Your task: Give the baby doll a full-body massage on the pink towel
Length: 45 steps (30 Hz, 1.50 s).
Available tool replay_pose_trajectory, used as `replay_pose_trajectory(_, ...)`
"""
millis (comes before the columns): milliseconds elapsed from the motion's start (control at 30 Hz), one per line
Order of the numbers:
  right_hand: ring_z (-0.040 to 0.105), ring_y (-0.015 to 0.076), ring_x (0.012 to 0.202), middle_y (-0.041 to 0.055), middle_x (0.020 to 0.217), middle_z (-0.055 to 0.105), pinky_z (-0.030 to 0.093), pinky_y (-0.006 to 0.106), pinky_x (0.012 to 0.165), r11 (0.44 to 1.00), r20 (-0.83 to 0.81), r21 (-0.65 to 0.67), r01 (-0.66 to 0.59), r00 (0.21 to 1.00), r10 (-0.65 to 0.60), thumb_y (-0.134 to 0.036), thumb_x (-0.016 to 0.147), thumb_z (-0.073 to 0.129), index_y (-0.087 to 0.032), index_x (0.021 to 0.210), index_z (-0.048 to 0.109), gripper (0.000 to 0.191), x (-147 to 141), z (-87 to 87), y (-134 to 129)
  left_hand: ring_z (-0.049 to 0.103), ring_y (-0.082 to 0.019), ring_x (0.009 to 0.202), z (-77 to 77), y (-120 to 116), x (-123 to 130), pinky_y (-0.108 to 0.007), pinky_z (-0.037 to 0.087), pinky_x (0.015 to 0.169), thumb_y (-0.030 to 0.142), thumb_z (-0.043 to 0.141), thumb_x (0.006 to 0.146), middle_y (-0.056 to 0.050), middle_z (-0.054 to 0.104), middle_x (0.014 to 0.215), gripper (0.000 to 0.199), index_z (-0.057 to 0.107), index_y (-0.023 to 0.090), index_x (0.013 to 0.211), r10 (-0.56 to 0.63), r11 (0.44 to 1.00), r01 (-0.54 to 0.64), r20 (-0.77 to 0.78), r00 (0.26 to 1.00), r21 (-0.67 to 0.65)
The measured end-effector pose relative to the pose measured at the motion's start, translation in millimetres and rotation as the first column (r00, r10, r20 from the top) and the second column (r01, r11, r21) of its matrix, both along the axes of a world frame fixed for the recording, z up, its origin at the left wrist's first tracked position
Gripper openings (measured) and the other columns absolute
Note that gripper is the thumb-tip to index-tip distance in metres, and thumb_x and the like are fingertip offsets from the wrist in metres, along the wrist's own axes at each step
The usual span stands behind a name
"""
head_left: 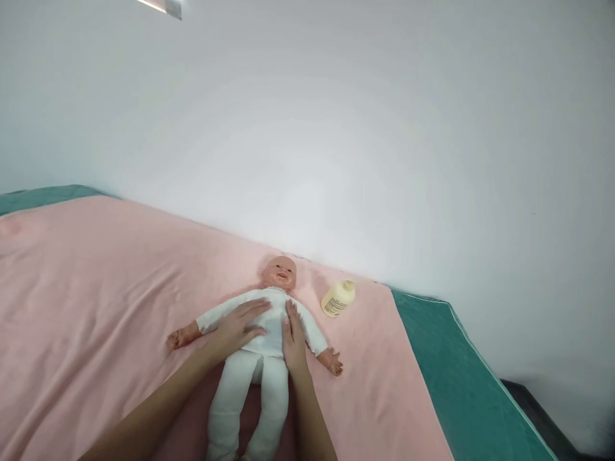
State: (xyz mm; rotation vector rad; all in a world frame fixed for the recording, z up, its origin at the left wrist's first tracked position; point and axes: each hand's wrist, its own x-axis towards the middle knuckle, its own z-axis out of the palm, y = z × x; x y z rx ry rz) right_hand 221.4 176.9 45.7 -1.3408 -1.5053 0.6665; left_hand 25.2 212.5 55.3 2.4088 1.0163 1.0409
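Observation:
A baby doll [275, 320] in a white top and white trousers lies on its back on a pink blanket [375, 397], its head toward the wall and its arms spread. My left hand [241, 325] rests on the left side of the doll's chest, fingers stretched out. Flat against the right side of the doll's torso lies my right hand [293, 333], its fingers extended toward the doll's shoulder. Both palms are hidden. A pale yellow bottle [337, 299] with printed text stands to the right of the doll's head.
A white wall [307, 141] rises behind the blanket's far edge. Green bedding [461, 365] shows at the right and at the far left [52, 194]. Beyond the green edge at the lower right is something dark [538, 410].

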Motion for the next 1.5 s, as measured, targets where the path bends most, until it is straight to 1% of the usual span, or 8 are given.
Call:
replay_pose_trajectory(200, 0.044, 0.0214, 0.130, 0.0087, 0.136, 0.052, 0.030, 0.044, 0.112, 0.995, -0.269, -0.016, 0.094, 0.958, -0.095, -0.052, 0.094, 0.038, -0.018, 0.133, 0.052, 0.054, 6.0, -8.2, -7.1, 0.051, -0.021, 0.124, 34.6, -6.1, 10.8, -0.039, 0.026, 0.115, 0.038, 0.052, 0.091, 0.002, 0.064, 0.124, 0.032, 0.064, 0.030, 0.120, -0.398, 0.911, 0.382, -0.081, 0.914, -0.156)
replay_pose_trajectory(333, 0.045, 0.0214, 0.129, 0.0103, 0.131, 0.056, 0.031, 0.044, 0.112, 0.997, -0.348, -0.014, 0.075, 0.935, -0.075, -0.050, 0.094, 0.040, -0.016, 0.131, 0.053, 0.052, 7.5, -4.5, -9.2, 0.049, -0.020, 0.126, 43.7, -8.2, 22.0, -0.043, 0.022, 0.115, 0.039, 0.052, 0.091, 0.002, 0.066, 0.121, 0.029, 0.065, 0.032, 0.116, -0.489, 0.861, 0.458, -0.118, 0.864, -0.221)
replay_pose_trajectory(467, 0.050, 0.0222, 0.124, 0.0111, 0.129, 0.058, 0.034, 0.044, 0.110, 0.998, -0.407, -0.031, 0.049, 0.911, -0.057, -0.048, 0.093, 0.043, -0.016, 0.131, 0.053, 0.051, 6.5, -3.4, -10.3, 0.039, -0.020, 0.134, 39.7, -5.4, 28.2, -0.045, 0.018, 0.116, 0.044, 0.050, 0.092, -0.001, 0.054, 0.136, 0.041, 0.055, 0.030, 0.129, -0.370, 0.925, 0.342, -0.197, 0.908, -0.164)
replay_pose_trajectory(633, 0.048, 0.0221, 0.126, 0.0097, 0.131, 0.057, 0.031, 0.043, 0.112, 0.997, -0.349, -0.038, 0.061, 0.934, -0.071, -0.047, 0.094, 0.042, -0.017, 0.127, 0.058, 0.047, 5.8, -4.0, -10.9, 0.028, -0.021, 0.140, 15.4, 6.5, 26.5, -0.046, 0.020, 0.114, 0.046, 0.037, 0.096, -0.004, 0.040, 0.148, 0.049, 0.045, 0.024, 0.139, -0.043, 0.999, 0.040, -0.198, 0.979, -0.020)
replay_pose_trajectory(767, 0.048, 0.0231, 0.127, 0.0090, 0.131, 0.056, 0.032, 0.045, 0.111, 0.998, -0.271, -0.011, 0.061, 0.961, -0.062, -0.047, 0.094, 0.043, -0.019, 0.126, 0.059, 0.046, 7.1, 1.9, -14.4, 0.036, -0.023, 0.136, -4.2, 15.9, 15.9, -0.046, 0.026, 0.112, 0.044, 0.034, 0.096, -0.008, 0.044, 0.145, 0.051, 0.040, 0.021, 0.142, 0.200, 0.980, -0.193, -0.171, 0.965, 0.057)
replay_pose_trajectory(900, 0.042, 0.0245, 0.132, 0.0069, 0.132, 0.056, 0.026, 0.048, 0.113, 0.992, -0.061, 0.067, -0.108, 0.992, 0.112, -0.044, 0.096, 0.042, -0.021, 0.124, 0.061, 0.041, 2.3, 21.3, -26.2, 0.045, -0.026, 0.129, -15.5, 20.6, 4.0, -0.050, 0.023, 0.112, 0.033, 0.032, 0.097, -0.010, 0.056, 0.134, 0.044, 0.052, 0.017, 0.132, 0.407, 0.912, -0.382, -0.200, 0.892, 0.150)
replay_pose_trajectory(1133, 0.044, 0.0206, 0.130, 0.0001, 0.122, 0.063, 0.023, 0.046, 0.115, 0.865, 0.311, 0.009, -0.502, 0.823, 0.475, -0.035, 0.098, 0.042, -0.028, 0.113, 0.068, 0.030, -22.4, 51.3, -33.7, 0.052, -0.028, 0.122, -24.1, 21.6, -3.7, -0.049, 0.024, 0.111, 0.010, 0.037, 0.086, -0.015, 0.059, 0.129, 0.044, 0.056, 0.007, 0.126, 0.442, 0.895, -0.404, -0.260, 0.858, 0.189)
replay_pose_trajectory(1500, 0.022, 0.0218, 0.141, 0.0015, 0.147, 0.037, 0.011, 0.054, 0.115, 0.964, 0.402, -0.007, -0.265, 0.882, 0.245, -0.038, 0.098, 0.040, -0.029, 0.140, 0.042, 0.043, -13.4, 32.0, 5.1, 0.055, -0.025, 0.119, -24.8, 21.1, -3.3, -0.046, 0.031, 0.108, 0.012, 0.034, 0.088, -0.012, 0.062, 0.126, 0.042, 0.059, 0.012, 0.122, 0.432, 0.898, -0.407, -0.164, 0.887, 0.166)
